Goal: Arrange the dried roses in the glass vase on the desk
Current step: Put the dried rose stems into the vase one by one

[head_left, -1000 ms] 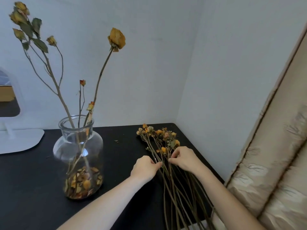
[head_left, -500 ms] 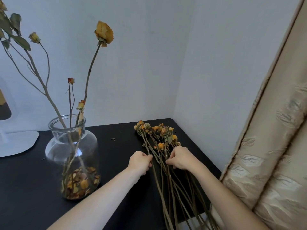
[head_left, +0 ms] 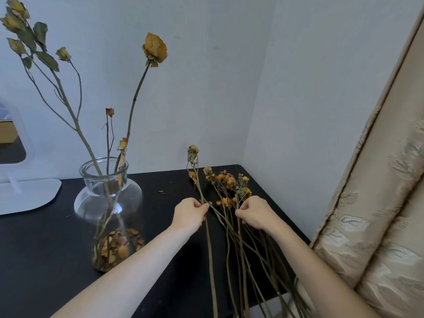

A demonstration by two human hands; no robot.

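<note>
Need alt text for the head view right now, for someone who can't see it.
A person's left hand pinches one dried yellow rose stem apart from a loose bundle of dried roses on the black desk, where the right hand rests. Left of them, a clear glass vase holds several tall stems.

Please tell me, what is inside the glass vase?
The glass vase holds several dried rose stems, which rise out of its mouth, and loose dried petals on its bottom. The stem ends are partly hidden among the petals.
</note>
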